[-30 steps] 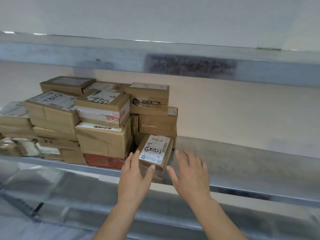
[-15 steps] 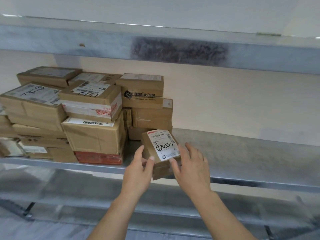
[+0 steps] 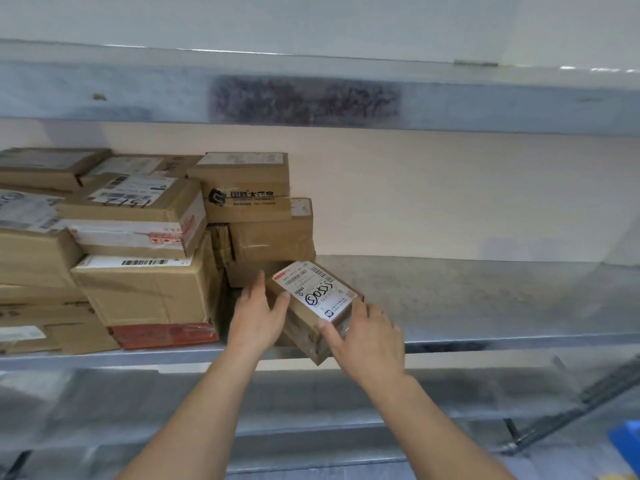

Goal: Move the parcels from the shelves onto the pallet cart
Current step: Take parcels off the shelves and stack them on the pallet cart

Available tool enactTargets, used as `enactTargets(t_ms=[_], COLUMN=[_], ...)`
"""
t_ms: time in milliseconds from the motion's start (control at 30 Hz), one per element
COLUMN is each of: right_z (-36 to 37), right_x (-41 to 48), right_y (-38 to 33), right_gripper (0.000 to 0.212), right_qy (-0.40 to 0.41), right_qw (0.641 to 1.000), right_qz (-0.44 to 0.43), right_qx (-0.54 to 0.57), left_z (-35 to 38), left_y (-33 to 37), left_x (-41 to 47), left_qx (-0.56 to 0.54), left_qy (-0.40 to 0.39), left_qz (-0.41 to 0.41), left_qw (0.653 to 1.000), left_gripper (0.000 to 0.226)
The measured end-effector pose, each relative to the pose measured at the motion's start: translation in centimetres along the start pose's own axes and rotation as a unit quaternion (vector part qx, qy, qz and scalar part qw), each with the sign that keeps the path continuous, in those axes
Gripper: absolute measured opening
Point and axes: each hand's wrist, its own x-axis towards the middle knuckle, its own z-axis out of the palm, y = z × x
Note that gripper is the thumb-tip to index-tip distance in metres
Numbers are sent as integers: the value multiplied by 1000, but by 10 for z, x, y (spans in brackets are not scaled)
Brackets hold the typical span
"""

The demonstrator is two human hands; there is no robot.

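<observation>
A small cardboard parcel [image 3: 313, 299] with a white label and handwritten digits sits tilted at the front edge of the metal shelf [image 3: 485, 306]. My left hand [image 3: 258, 317] grips its left side, thumb on top. My right hand [image 3: 367, 336] holds its near right corner, fingers wrapped round the end. The parcel juts out past the shelf lip. A stack of several brown parcels [image 3: 145, 289] fills the shelf's left part, right beside my left hand.
The upper shelf's metal beam [image 3: 311, 98] runs across overhead. A lower shelf level [image 3: 311, 403] lies under my forearms. Diagonal frame bars [image 3: 571, 407] stand at lower right, and a blue object [image 3: 627, 445] shows at the right edge.
Both hands closed in from beside the parcel and took hold of it. The parcel has turned and slid toward me, its near end now over the shelf lip.
</observation>
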Motion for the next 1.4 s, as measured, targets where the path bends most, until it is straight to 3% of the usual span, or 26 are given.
enactTargets(t_ms=[233,367,533,933,1267,1400], right_z=[-2,-3,-5,-3,-27,-40], right_x=[5,9,1,-16,-49,-60], right_y=[11,27,31,26,80,116], right_gripper=[58,41,35,36,49,73], right_qy=[-21,-55,-41,25,98,139], right_qw=[994,961,948,945,927,916], right_qz=[86,136,131,132,131,161], right_qx=[69,234,286,297,337,339], left_z=[7,14,18,14,50,75], left_y=[3,6,12,5,43,74], left_x=[-2,-11,-18,-22,-49,-61], left_qx=[44,-14,-107,-147,-199,-209], left_qy=[-62,-111,-130,-153,-215,-238], left_qz=[-11,8,-6,38,147,170], left_qw=[997,994,986,977,945,933], left_gripper=[71,43,39,45,56,61])
